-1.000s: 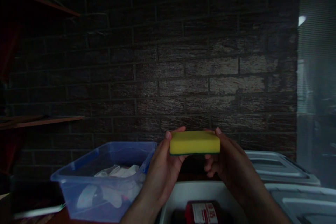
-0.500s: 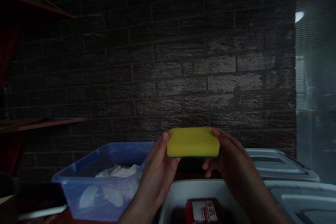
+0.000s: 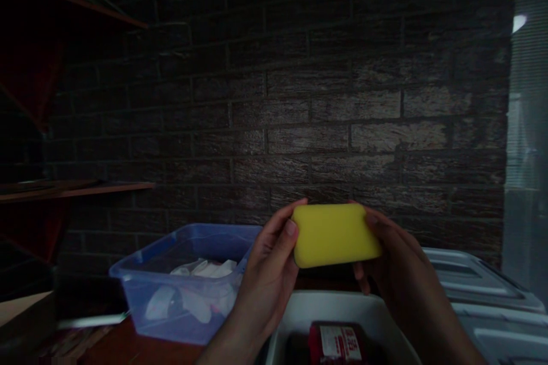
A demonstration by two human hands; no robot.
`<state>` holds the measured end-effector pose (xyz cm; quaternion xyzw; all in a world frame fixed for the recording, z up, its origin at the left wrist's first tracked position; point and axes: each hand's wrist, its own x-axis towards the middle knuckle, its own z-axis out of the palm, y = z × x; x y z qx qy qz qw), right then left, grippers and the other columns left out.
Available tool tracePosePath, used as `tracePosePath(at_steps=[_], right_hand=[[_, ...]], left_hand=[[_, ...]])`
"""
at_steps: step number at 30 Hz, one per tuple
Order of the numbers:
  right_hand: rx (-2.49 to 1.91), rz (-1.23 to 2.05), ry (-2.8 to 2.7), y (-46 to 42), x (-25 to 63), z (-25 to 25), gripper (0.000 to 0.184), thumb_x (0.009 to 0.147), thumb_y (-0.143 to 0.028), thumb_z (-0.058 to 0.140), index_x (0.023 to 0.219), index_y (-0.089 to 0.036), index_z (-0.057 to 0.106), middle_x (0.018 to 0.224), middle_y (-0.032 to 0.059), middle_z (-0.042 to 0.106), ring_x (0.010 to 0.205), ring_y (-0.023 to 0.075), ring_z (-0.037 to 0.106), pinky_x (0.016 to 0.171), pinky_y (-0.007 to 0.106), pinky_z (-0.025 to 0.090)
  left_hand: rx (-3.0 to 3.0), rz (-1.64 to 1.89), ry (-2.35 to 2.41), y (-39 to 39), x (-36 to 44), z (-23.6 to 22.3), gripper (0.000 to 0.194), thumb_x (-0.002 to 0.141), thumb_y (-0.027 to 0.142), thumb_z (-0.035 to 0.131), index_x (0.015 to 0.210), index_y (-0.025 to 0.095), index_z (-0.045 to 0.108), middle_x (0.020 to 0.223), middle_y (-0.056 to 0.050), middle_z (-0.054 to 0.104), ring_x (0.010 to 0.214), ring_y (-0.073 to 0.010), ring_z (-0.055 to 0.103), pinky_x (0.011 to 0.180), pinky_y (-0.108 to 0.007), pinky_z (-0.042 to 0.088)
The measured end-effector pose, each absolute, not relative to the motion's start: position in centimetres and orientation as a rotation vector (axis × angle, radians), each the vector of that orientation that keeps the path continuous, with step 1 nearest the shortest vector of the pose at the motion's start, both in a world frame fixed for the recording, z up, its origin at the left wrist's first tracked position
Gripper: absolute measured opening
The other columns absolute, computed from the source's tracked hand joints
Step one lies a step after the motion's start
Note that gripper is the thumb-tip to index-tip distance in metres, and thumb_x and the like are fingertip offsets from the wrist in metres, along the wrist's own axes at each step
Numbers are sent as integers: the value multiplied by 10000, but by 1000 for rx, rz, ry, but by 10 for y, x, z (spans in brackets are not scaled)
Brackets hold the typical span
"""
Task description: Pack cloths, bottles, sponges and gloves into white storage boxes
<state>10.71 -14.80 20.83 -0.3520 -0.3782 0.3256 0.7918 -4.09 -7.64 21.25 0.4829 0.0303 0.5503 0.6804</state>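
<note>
A yellow sponge (image 3: 337, 235) is held up between my two hands, its broad yellow face turned toward me. My left hand (image 3: 274, 265) grips its left end, with the thumb on the near face and fingers behind. At the right end my right hand (image 3: 391, 256) is closed on it, thumb near the upper corner and some fingers curled below. Beneath the hands stands a white bin (image 3: 334, 300) with a red package (image 3: 340, 345) bearing a white label inside.
A translucent blue plastic box (image 3: 171, 279) holding white items stands to the left. Grey lids (image 3: 479, 274) lie at the right. Wooden shelves (image 3: 85, 189) jut out on the left, and a dark brick wall (image 3: 274, 97) rises behind.
The sponge has tilted so that more of its broad yellow face shows; its dark green underside edge is no longer visible. My view has turned slightly left.
</note>
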Motion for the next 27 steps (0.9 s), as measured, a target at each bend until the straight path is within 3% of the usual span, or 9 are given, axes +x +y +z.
tracePosePath(at_steps=[3,10,18,27], right_hand=[[-776,665,-811,-150,105,208,560,878,-472,683,1364,-195,640,907,68,697,448,115,538,340,231,409],[-781,583,-807,-153,103,207,579,839,-466,722,1370,-244,663,1227,114,679,579,153,619,375,255,471],[-635,612,-873,-150,106,204,541,868,-356,649,1393,-223,646,1146,99,707,655,178,649,418,263,496],[-614,593,-884,-150,104,202,564,834,-291,608,1393,-230,655,1137,87,737,658,188,650,431,278,493]], left_hand=[[1086,1254,73,-79,-42,212,440,874,373,761,1280,214,703,1240,-115,726,1139,-279,683,914,-319,561],[1116,1217,48,-73,-48,212,536,853,348,788,1364,255,653,1326,-117,695,1215,-303,659,1035,-387,533],[1134,1267,83,-78,-48,217,384,905,318,725,1270,203,710,1404,-135,653,1283,-303,619,1012,-350,543],[1112,1311,134,-79,-46,217,454,876,355,755,1295,190,704,1425,-145,636,1316,-313,593,1041,-356,535]])
